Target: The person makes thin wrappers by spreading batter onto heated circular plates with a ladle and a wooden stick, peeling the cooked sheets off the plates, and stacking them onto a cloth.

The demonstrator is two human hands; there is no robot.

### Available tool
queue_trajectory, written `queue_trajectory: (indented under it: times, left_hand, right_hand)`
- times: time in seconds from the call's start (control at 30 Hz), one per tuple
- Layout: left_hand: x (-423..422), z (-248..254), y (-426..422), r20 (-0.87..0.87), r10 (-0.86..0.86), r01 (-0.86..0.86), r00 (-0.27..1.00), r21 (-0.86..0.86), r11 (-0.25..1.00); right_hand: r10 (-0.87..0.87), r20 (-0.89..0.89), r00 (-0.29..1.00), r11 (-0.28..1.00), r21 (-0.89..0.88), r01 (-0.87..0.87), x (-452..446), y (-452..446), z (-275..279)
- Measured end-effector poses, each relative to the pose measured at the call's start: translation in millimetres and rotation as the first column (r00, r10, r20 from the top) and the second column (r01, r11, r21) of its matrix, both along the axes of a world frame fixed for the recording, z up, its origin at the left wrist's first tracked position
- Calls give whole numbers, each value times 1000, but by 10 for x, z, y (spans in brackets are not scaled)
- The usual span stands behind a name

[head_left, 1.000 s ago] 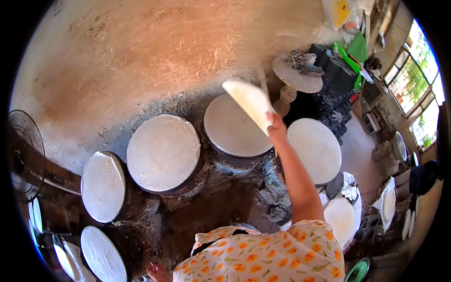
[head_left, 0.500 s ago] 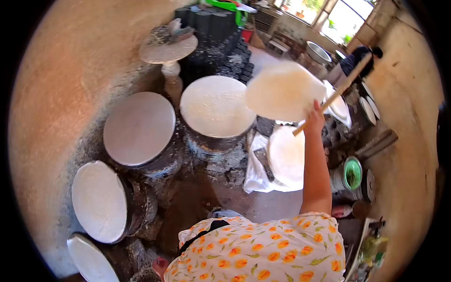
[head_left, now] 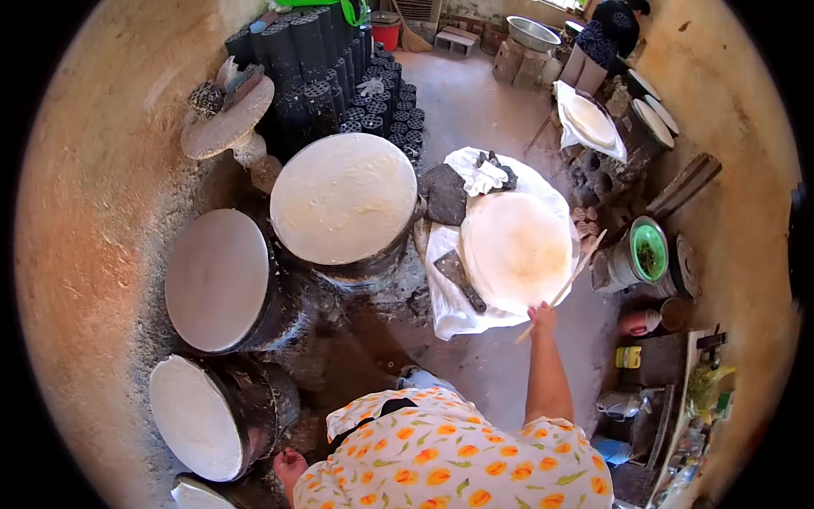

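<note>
My right hand [head_left: 543, 317] is closed around a thin wooden stick [head_left: 580, 269], at the near edge of a stack of round, thin, pale sheets [head_left: 515, 246]. The top sheet has a tan patch, and whether my fingers also touch its edge is hard to see. Under the stack lies a white plastic sheet [head_left: 448, 318]. My left hand [head_left: 290, 465] hangs low beside a drum-like stove, fingers loosely curled, and nothing shows in it. Nearest to it is a white-topped round drum [head_left: 197, 417].
More round white-topped drums [head_left: 343, 199] [head_left: 216, 280] curve along the left wall. Black honeycomb coal briquettes [head_left: 318, 106] are stacked behind. A green basin [head_left: 649, 248] stands right. At the back right, a person [head_left: 606, 42] bends near another sheet stack [head_left: 591, 119].
My right hand has come down with the stick, and the pale sheet that was raised in the air now lies on the stack. The view has tilted and shifted.
</note>
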State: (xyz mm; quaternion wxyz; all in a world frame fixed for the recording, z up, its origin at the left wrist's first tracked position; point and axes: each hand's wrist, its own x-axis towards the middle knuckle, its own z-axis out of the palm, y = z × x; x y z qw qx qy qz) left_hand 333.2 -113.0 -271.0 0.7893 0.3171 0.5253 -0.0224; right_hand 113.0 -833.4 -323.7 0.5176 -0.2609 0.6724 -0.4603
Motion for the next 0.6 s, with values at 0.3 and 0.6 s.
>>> queue_trajectory:
  times: [0.3, 0.6]
  left_hand:
    - [-320, -81, -89, -50, 70, -73, 996, -62, 995]
    - [-1461, -740, 343, -160, -77, 51, 984, -163, 985]
  right_hand:
    - [288, -847, 446, 786, -56, -615, 228, -163, 374]
    - [455, -859, 234, 660, 150, -736, 811, 119, 445]
